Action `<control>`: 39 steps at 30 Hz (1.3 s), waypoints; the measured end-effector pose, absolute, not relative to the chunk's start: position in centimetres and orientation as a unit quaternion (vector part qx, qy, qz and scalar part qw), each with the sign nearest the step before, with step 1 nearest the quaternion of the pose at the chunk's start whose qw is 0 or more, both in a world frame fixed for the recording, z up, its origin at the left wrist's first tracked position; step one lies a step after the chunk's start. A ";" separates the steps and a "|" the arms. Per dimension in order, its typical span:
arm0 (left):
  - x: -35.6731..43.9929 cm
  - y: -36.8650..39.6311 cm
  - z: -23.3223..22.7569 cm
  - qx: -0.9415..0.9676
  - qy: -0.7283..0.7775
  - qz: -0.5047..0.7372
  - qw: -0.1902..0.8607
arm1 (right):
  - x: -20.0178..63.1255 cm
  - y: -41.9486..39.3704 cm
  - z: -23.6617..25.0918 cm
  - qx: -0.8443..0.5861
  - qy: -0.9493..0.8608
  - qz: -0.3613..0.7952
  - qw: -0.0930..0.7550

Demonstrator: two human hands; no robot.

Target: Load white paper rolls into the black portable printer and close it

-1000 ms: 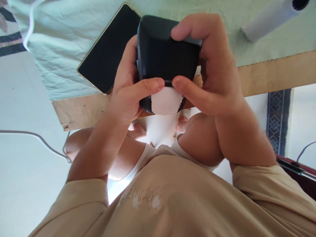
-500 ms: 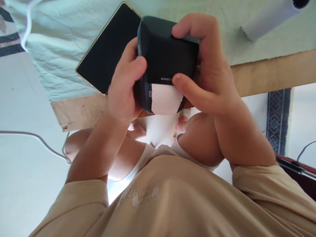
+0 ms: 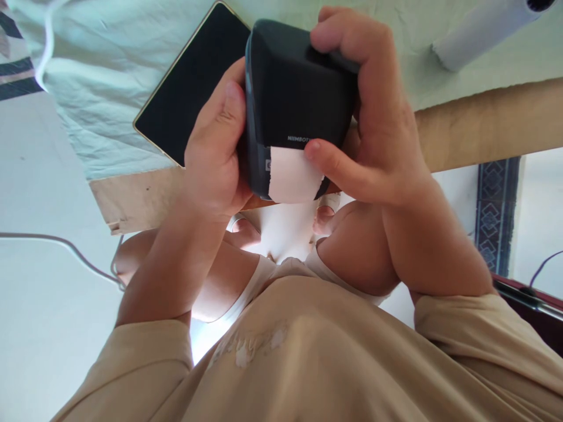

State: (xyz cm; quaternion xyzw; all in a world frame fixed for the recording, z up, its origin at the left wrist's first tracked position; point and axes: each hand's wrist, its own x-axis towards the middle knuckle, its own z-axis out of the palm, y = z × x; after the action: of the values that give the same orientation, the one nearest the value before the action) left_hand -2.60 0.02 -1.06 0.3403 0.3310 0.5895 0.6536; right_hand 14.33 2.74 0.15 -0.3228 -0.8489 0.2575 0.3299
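Since a second ago, the left hand (image 3: pixel 215 155) has swung its thumb off the front of the printer (image 3: pixel 301 94) to lie along the 9 o'clock side; the right forefinger has slid up to the top edge. The printer is at 12 o'clock in the view, gripped between both hands over the edge of the desk (image 3: pixel 484 123). The right hand (image 3: pixel 387 132) grasps it from 3 o'clock, thumb by the lettering and the paper (image 3: pixel 290 176), which hangs toward 6 o'clock. Between 10 and 11, a tablet (image 3: pixel 189 88) lies on the cloth (image 3: pixel 94 111); a white roll (image 3: pixel 484 35) lies at 2.
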 end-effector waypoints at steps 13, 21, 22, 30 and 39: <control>-2.6 0.2 -1.0 0.313 0.323 0.593 0.668 | 14.3 3.1 -0.2 -0.303 -0.855 0.259 0.333; -2.5 0.4 -0.7 0.298 0.307 0.598 0.678 | 14.4 3.0 -0.3 -0.301 -0.855 0.256 0.337; -2.4 0.4 -0.6 0.302 0.309 0.597 0.676 | 14.4 3.0 -0.3 -0.299 -0.855 0.257 0.338; -2.2 0.2 -0.3 0.289 0.341 0.591 0.671 | 14.2 2.9 -0.2 -0.309 -0.839 0.275 0.353; -2.2 0.1 -0.9 0.279 0.314 0.610 0.672 | 13.9 2.4 0.3 -0.381 -0.797 0.271 0.383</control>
State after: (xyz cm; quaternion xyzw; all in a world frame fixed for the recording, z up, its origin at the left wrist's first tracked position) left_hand -2.18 0.09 -0.88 0.2793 0.3139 0.6102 0.6716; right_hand 13.94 2.37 0.26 -0.3806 -0.7967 0.2708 0.3835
